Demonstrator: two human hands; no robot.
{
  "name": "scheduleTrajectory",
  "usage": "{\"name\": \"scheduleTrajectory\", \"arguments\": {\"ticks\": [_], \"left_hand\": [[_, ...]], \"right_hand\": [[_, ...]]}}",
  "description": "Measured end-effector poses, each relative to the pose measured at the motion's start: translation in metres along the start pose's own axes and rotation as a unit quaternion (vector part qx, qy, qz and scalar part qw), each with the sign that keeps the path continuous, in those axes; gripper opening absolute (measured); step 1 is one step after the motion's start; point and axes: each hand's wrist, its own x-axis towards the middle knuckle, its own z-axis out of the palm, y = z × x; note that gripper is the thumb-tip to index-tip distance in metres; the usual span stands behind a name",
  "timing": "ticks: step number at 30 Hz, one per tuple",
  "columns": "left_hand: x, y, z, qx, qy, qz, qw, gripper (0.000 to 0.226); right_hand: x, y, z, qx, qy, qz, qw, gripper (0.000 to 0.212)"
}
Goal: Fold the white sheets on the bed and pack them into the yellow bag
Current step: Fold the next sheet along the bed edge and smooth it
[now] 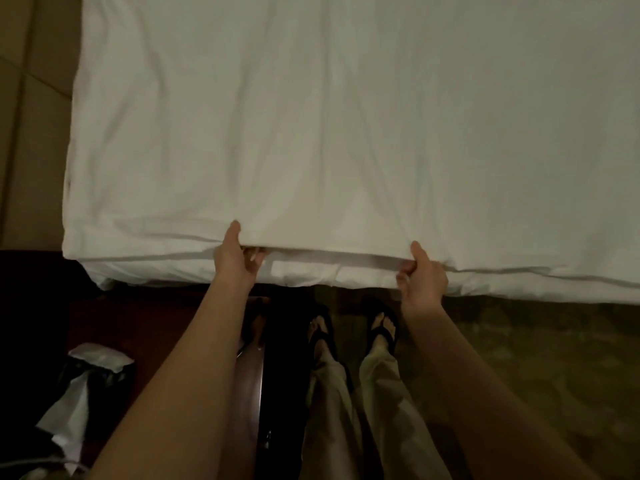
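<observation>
A white sheet lies spread flat over the bed, filling most of the view, with long creases running toward its near edge. My left hand grips that near edge, thumb on top and fingers curled underneath. My right hand grips the same edge further right, thumb on top of the cloth. Between the two hands the edge is lifted slightly off the layer of white bedding below. No yellow bag is in view.
A dark wooden bedside table stands at my left leg, with crumpled white paper and dark items on it. My feet in black sandals stand on patterned carpet. A tiled floor shows left of the bed.
</observation>
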Motion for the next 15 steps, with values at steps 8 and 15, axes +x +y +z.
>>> {"name": "scheduleTrajectory", "arguments": {"ticks": [8, 15], "left_hand": [[0.004, -0.007, -0.028, -0.075, 0.094, -0.018, 0.993, 0.023], [-0.034, -0.047, 0.02, 0.159, -0.048, 0.05, 0.985, 0.018]], "right_hand": [[-0.013, -0.005, 0.006, 0.012, -0.039, -0.012, 0.999, 0.011], [-0.022, -0.038, 0.027, 0.028, -0.158, -0.067, 0.985, 0.01]]}}
